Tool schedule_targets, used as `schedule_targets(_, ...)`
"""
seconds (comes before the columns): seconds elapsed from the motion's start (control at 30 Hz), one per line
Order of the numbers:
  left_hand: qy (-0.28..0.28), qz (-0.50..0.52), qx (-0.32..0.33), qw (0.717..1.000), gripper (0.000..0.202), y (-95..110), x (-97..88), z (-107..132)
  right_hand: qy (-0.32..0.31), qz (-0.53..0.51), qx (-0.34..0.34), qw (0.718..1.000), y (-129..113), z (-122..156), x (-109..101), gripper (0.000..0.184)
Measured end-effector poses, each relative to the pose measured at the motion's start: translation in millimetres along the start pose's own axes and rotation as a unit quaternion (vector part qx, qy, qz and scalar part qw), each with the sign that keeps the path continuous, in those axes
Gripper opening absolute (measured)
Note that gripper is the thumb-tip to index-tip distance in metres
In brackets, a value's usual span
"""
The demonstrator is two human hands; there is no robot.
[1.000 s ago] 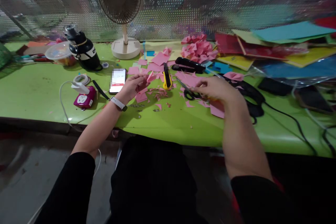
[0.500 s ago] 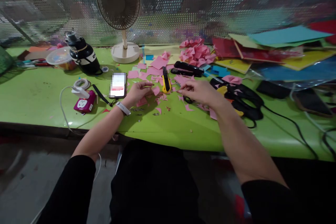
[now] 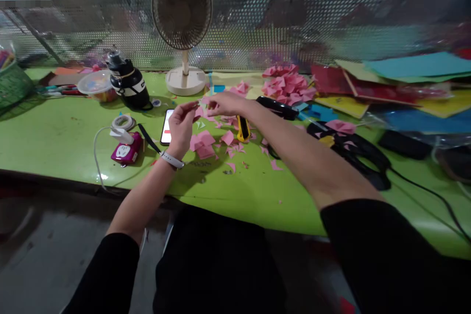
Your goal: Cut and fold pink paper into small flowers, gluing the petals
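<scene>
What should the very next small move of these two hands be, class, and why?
The left hand and right hand meet in the air, each grip seemingly pinching one small pink paper piece, above loose pink scraps and a yellow cutter. So probably lower both toward a bare part of the green table, to steady the piece.

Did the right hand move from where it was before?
Yes. The right hand crossed from right of the yellow cutter to its left, near the left hand.

Right hand (image 3: pixel 225 103) has swung left to meet the left hand (image 3: pixel 181 126) (both lifted).
</scene>
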State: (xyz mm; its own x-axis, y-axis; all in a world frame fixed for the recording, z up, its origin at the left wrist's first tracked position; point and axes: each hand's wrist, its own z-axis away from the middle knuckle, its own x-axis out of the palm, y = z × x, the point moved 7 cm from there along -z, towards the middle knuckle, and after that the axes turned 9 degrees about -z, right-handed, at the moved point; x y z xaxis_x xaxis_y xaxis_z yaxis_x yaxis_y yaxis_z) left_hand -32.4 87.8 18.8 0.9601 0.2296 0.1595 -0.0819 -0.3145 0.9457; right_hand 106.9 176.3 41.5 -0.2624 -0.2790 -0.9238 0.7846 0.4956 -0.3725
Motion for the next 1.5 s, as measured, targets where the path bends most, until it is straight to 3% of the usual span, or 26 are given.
schedule_targets(0.1, -0.01, -0.006, -0.036, 0.999, 0.011, -5.6, 2.7, 5.1, -0.008, 0.035, 0.022, 0.999, -4.7, -50.6, 11.9, 0.044)
schedule_targets(0.2, 0.002, 0.01, -0.051, 0.999, 0.01, -2.9, -1.3, 2.9, -0.028, 0.047, 0.02, 0.998, -3.0, -76.3, 24.4, 0.053)
schedule_targets(0.3, 0.039, 0.039, -0.048, 0.997, 0.008, 4.9, -13.2, -4.7, -0.065, 0.029, 0.023, 0.997, 4.5, -83.3, 36.3, 0.045)
schedule_targets(0.43, 0.068, 0.055, -0.044, 0.995, 0.008, 12.7, -24.7, -11.5, -0.044, -0.011, 0.022, 0.999, 11.9, -84.8, 36.6, 0.059)
schedule_targets(0.63, 0.048, 0.016, -0.061, 0.997, 0.007, 11.7, -20.0, -8.3, -0.072, -0.029, 0.036, 0.996, 14.0, -89.0, 39.6, 0.039)
schedule_targets(0.73, 0.032, -0.001, -0.058, 0.998, 0.008, 10.7, -16.9, -7.5, -0.057, -0.021, 0.038, 0.997, 11.6, -88.9, 37.8, 0.037)
schedule_targets(1.0, 0.021, 0.0, -0.061, 0.998, 0.007, 9.8, -17.6, -10.4, -0.027, -0.044, 0.062, 0.997, 4.5, -74.3, 33.0, 0.04)
schedule_targets(1.2, 0.022, 0.002, -0.064, 0.998, 0.008, 1.7, -20.7, -16.1, 0.018, -0.202, 0.04, 0.979, 1.7, -58.6, 23.4, 0.015)
schedule_targets(1.33, 0.02, -0.027, -0.047, 0.998, 0.014, -4.6, -21.9, -19.9, 0.062, -0.302, 0.012, 0.951, 7.5, -29.3, 7.6, 0.01)
schedule_targets(1.4, -0.011, -0.042, -0.057, 0.997, 0.022, -8.5, -15.8, -17.3, 0.086, -0.349, -0.018, 0.933, 8.1, -6.4, -0.7, 0.01)
schedule_targets(1.5, -0.135, -0.034, -0.111, 0.984, 0.036, -15.8, 7.5, -3.0, 0.099, -0.364, -0.065, 0.924, 1.4, 36.5, -7.3, 0.009)
